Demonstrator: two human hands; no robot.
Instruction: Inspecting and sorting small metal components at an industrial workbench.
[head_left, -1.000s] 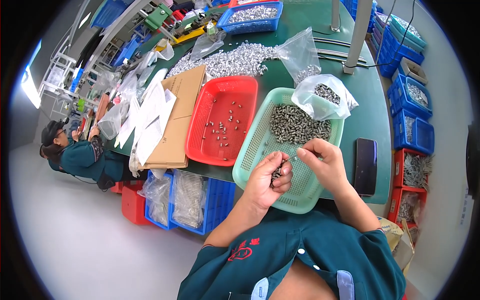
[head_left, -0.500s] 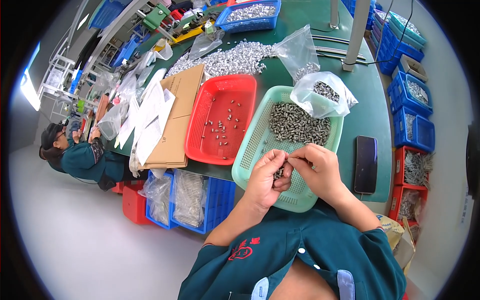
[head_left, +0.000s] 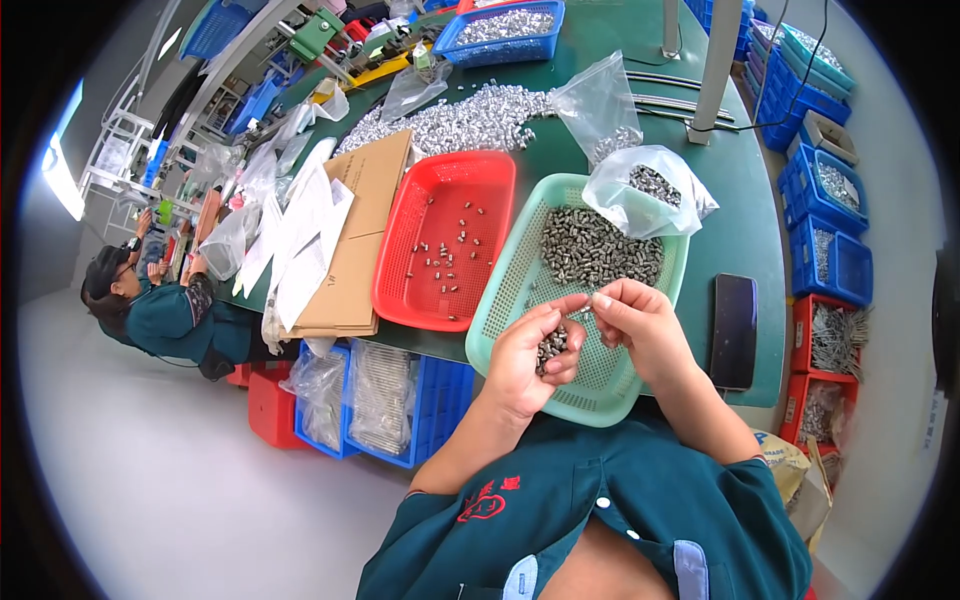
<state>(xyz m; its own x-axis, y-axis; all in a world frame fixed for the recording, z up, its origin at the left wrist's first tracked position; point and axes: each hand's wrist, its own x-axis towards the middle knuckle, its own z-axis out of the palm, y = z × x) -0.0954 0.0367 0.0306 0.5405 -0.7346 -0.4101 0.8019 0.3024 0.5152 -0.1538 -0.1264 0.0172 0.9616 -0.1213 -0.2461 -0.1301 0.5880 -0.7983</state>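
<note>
Metal pieces (head_left: pixel 551 348) inside curled left grip (head_left: pixel 519 362), right grip (head_left: pixel 645 325) just beside, hold unclear.

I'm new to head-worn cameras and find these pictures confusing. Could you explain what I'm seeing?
There is no machine here: a person works with two bare hands. The view comes from the left of two fisheye cameras worn on their head, looking down, so straight edges bend.

On the green table stand a pale green basket with a pile of small metal parts and a red basket with a few scattered ones. A phone lies to the right.

The left hand cups some small parts. The right hand has its fingertips close to the left's; whatever is between them is too tiny to make out. Another person sits farther left.
</note>
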